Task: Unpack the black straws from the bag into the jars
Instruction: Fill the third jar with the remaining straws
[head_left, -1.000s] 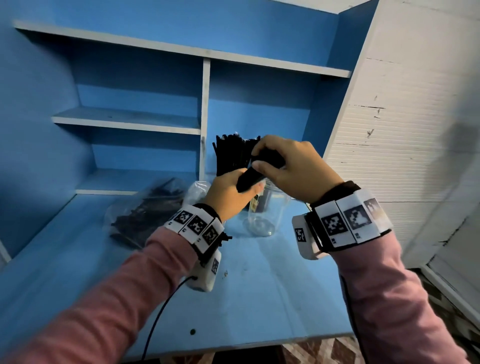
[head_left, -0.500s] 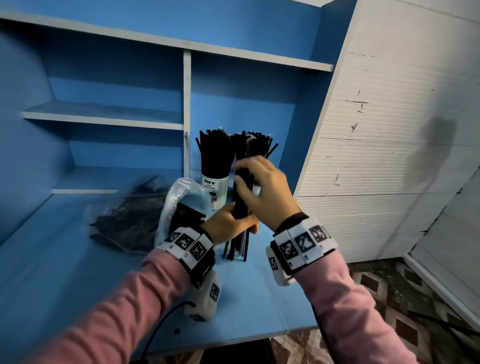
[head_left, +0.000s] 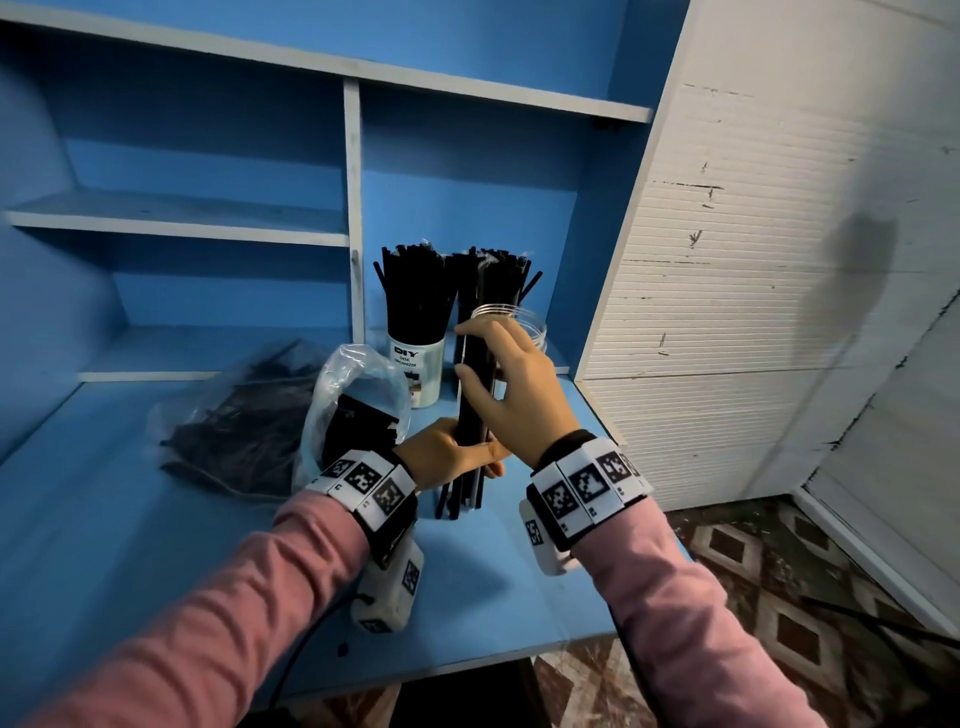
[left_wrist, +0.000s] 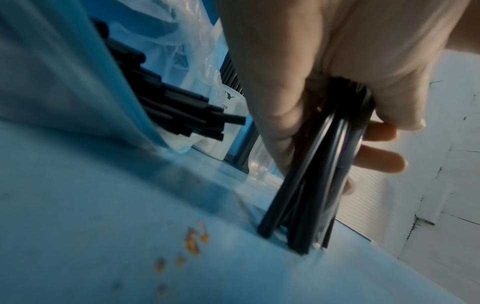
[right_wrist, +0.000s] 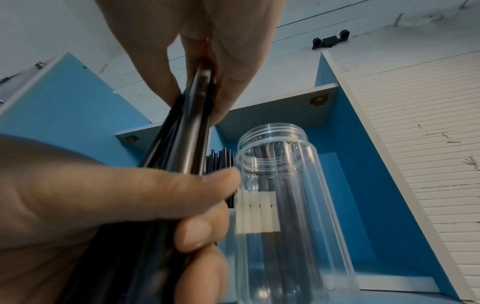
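Step in hand, as I judged it: squaring up a bundle of thin black plastic straws (head_left: 471, 415) before loading. My left hand (head_left: 447, 460) was curled round the bundle low down, and my right hand (head_left: 506, 384) pinched it higher up between thumb and fingers, so both hands were clamped on the same straws. The bundle stood nearly upright with its lower ends touching the blue painted desktop (head_left: 156, 545), splayed a little at the foot. An empty clear ribbed plastic jar (right_wrist: 283, 205) with a threaded neck stood just behind the bundle, near the desktop's back right corner. A white labelled jar (head_left: 418, 369) beside it was packed with straws, and another full cluster stood alongside. The crinkled clear plastic bag (head_left: 353, 395), straws left inside, lay just left of my left hand. Next move probably calls for lifting the evened bundle and lowering it into the open neck; smooth straws may slip or fan.
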